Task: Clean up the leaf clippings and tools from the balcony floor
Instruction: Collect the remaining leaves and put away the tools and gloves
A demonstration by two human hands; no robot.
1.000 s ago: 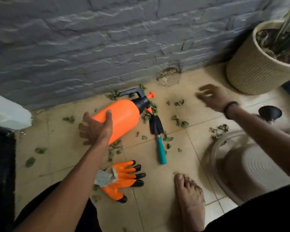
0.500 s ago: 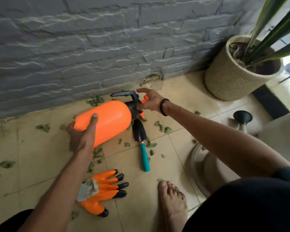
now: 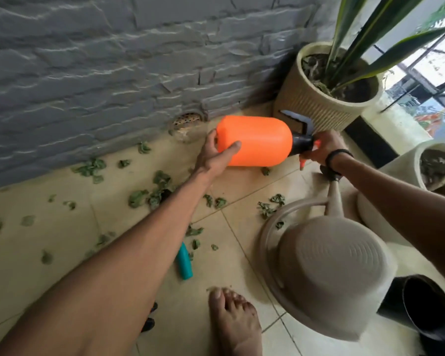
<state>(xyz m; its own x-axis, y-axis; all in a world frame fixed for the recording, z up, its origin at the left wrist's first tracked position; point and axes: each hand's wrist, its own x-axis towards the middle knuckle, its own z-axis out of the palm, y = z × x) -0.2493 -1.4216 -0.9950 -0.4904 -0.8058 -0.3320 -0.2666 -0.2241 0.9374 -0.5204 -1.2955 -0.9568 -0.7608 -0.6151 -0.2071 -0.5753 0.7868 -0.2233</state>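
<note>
Under left arm, trowel (image 3: pixel 184 263) half hidden; both hands (image 3: pixel 213 155) (image 3: pixel 324 147) grip sprayer (image 3: pixel 254 141).

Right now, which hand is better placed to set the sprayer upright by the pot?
Right hand: it grips the sprayer at its black head, nearest the ribbed pot. The left hand only cups the base end.

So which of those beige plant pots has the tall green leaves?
The ribbed pot in the corner by the grey wall, behind the orange sprayer; the pot at the right edge shows none.
</note>
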